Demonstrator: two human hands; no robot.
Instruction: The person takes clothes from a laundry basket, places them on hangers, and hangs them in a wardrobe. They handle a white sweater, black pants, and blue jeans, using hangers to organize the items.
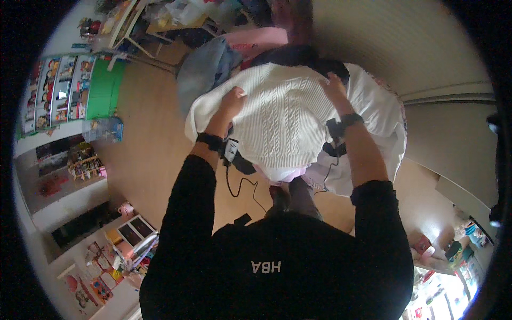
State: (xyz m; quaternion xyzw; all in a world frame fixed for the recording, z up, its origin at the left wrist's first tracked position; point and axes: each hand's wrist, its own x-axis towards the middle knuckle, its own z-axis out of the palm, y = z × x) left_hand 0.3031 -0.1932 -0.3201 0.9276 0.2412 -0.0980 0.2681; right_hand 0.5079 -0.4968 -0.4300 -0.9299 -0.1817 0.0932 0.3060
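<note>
A white cable-knit sweater (pixel 288 112) is spread out in front of me, its ribbed hem toward my body. My left hand (pixel 233 102) is closed on the sweater's left side, near the sleeve. At the upper right side, my right hand (pixel 335 89) pinches the knit between its fingers. Under and to the right of the sweater lies a white cloth (pixel 376 128) with a patterned edge. Dark fabric (pixel 290 55) shows just beyond the sweater's top edge.
Blue denim (pixel 205 66) and a pink item (pixel 256 41) lie beyond the sweater. A metal-framed rack (pixel 133 47) stands at the far left. Cables (pixel 242 181) hang from devices strapped to both wrists. Shelves with a green cabinet (pixel 104 88) line the left wall.
</note>
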